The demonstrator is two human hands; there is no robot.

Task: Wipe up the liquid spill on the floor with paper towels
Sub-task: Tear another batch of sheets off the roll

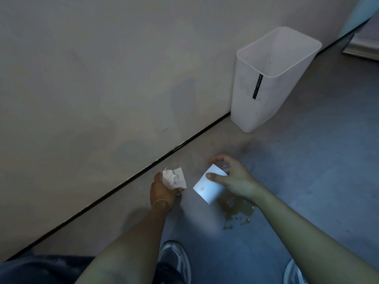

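Note:
A yellowish liquid spill [238, 210] lies on the grey floor, with small drops below it. My right hand [231, 179] pinches a flat white paper towel sheet [208, 187] between thumb and fingers, just left of and above the spill; a small wet spot shows on the sheet. My left hand [162, 191] is closed around a crumpled white paper towel wad [174, 178], held near the wall's dark baseboard line, left of the flat sheet.
A white rectangular waste bin [266, 83] stands against the wall [102, 78] at the upper right, beyond the spill. My two shoes [176, 261] show at the bottom edge. A metal threshold [363, 46] sits at the far right corner.

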